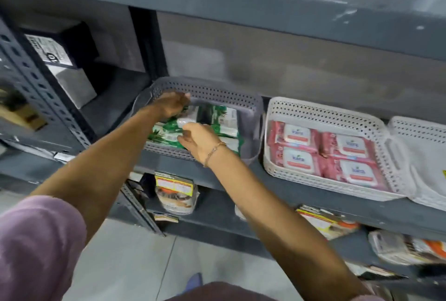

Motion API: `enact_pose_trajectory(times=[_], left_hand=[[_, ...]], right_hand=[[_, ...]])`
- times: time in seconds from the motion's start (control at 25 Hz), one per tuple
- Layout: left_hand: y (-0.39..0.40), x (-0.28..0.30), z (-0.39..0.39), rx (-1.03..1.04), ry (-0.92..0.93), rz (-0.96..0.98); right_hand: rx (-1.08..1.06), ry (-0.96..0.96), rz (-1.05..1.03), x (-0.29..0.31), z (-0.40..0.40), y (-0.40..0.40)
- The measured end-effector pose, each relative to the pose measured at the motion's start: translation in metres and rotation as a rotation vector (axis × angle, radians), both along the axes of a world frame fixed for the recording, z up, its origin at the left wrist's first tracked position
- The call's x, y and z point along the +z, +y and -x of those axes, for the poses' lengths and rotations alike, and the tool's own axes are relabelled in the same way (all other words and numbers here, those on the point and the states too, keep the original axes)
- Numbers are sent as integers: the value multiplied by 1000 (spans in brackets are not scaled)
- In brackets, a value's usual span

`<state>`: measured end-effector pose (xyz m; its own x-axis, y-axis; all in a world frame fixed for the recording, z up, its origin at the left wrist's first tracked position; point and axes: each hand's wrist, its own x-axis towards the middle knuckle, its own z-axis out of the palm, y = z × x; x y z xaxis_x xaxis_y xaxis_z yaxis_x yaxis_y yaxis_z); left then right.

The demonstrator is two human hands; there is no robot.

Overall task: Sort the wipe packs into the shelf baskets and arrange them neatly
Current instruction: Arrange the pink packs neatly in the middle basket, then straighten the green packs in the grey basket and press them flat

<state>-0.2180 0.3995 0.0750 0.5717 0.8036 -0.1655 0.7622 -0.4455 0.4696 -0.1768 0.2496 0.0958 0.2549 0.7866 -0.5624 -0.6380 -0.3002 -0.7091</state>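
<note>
Inside grey basket, both hands' grip on green wipe packs

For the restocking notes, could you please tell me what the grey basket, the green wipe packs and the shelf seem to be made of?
Grey basket: likely moulded plastic, matte, with regular perforations in its walls.
Green wipe packs: soft plastic film, glossy and crinkled, apparently printed.
Shelf: probably painted metal, grey, chipped in spots; its upright is a slotted angle.

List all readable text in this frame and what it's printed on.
"kara": brand on the white lid labels of the pink wipe packs in the white basket; the line beneath is too blurred to read.
Green wipe packs in the grey basket: print too blurred.
Black box label, upper left: too blurred.
Packets on the lower shelf: yellow labels unreadable.
</note>
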Motion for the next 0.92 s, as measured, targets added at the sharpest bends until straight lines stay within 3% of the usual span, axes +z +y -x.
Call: enact_pose_trajectory(times=[0.24, 0.52, 0.64, 0.76, 0.92], left_hand=[[26, -3, 17, 23, 57, -26], [15, -20, 44, 155, 28, -212], [16, -20, 47, 86, 83, -271], [17, -4, 23, 11, 130, -317], [-7, 5, -30, -346, -145, 44]], right_hand=[[-156, -244, 129, -10, -3, 43], [92, -568, 249, -6, -9, 74], [-22, -575, 249, -6, -12, 62], [-217, -431, 186, -9, -11, 30], [-402, -312, 182, -14, -9, 12]])
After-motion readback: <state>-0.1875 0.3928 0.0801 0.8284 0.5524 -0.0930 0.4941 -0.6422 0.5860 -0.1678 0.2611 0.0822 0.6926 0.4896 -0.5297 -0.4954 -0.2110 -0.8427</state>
